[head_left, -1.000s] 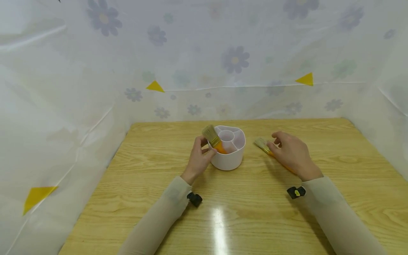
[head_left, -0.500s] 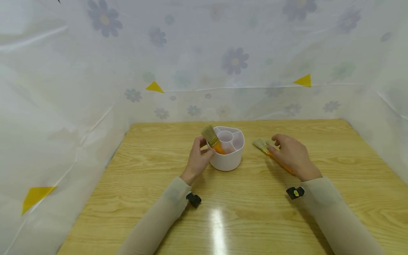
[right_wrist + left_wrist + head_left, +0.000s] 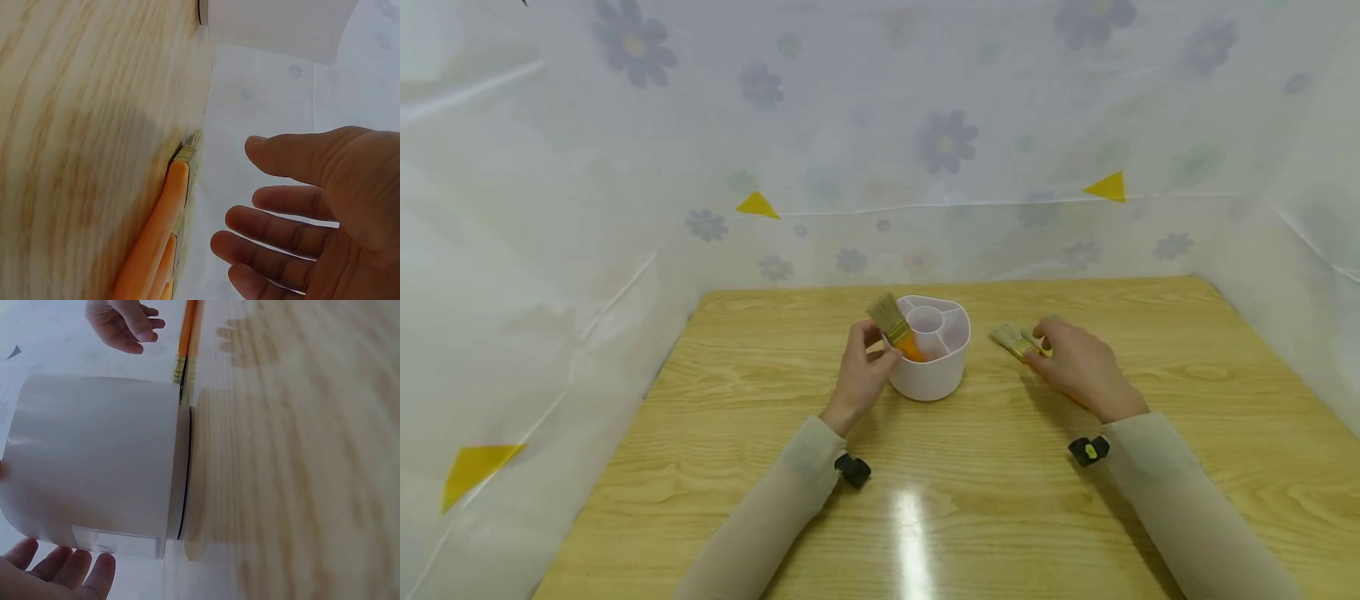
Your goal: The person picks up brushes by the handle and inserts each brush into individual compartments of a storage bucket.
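Observation:
A white round-cornered desk organizer (image 3: 928,379) with divided compartments stands on the table, also filling the left wrist view as a pale wall (image 3: 94,456). One paintbrush (image 3: 891,319) leans in its left compartment, bristles up, orange handle inside. My left hand (image 3: 863,379) holds the organizer by its left side, thumb at the rim and fingers along the wall. More paintbrushes (image 3: 1011,340) lie flat to the right, their orange handles (image 3: 153,228) side by side in the right wrist view. Over them hovers my right hand (image 3: 1086,371), thumb and fingers apart, nothing between them.
The wood-grain table (image 3: 760,467) ends at a back wall of flowered plastic sheeting (image 3: 850,125), which also lines both sides. Yellow triangles (image 3: 758,205) mark the sheeting. Each wrist wears a small black camera (image 3: 853,471).
My right hand has come slightly lower over the lying paintbrushes, covering more of their handles. The left hand and the organizer keep their place; the head view has shifted a little.

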Demonstrator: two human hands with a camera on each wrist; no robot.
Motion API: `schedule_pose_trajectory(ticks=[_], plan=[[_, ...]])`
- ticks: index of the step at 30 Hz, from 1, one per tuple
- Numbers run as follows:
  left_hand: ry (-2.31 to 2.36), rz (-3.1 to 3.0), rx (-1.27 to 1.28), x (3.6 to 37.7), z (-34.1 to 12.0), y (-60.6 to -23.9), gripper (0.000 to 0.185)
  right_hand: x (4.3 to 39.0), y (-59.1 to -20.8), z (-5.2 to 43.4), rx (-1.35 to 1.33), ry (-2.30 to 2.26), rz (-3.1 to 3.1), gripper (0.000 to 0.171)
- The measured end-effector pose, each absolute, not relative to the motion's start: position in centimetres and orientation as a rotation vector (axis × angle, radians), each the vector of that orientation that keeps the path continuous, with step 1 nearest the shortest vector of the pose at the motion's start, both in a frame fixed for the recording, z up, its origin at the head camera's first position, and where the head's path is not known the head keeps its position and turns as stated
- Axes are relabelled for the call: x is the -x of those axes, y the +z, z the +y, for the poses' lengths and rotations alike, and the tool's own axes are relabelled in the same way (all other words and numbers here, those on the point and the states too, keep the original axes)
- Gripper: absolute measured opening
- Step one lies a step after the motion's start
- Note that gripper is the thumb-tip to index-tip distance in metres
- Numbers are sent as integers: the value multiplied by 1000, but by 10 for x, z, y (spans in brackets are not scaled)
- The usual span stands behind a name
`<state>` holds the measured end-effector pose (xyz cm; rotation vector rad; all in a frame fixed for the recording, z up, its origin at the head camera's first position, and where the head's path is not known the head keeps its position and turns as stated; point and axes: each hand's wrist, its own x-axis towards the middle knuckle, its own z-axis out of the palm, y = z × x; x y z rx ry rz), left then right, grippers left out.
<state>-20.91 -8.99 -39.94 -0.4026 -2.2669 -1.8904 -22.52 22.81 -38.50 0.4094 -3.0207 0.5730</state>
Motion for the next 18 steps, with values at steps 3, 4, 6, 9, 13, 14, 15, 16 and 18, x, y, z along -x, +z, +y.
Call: schedule_pose_trajectory(ticks=[3,4,6,9,13,14,15,16,18], plan=[[-1893,-2266,402,201,-89,-387,44,226,-387,229,-415,559,-3030,43],[-1892,-2268,398,199,-89,-383,43,226,-387,228,-418,557,-3033,43],[-1884,-2262,395,194,-88,-377,42,227,-388,229,-420,550,-3039,42],[-1879,-2257,394,192,-87,-375,41,227,-390,229,-426,550,-3040,41],[-1883,-2254,391,195,-88,-380,42,227,-391,230,-431,545,-3038,40],[-1878,-2253,386,199,-88,-386,41,227,-391,230,-432,545,-3039,40],[-1872,-2253,381,202,-89,-391,41,228,-392,230,-431,544,-3040,40],[-1868,-2251,375,205,-89,-396,41,228,-392,230,-430,543,-3042,40],[-1855,-2245,368,211,-90,-405,41,228,-392,231,-428,544,-3046,40]])
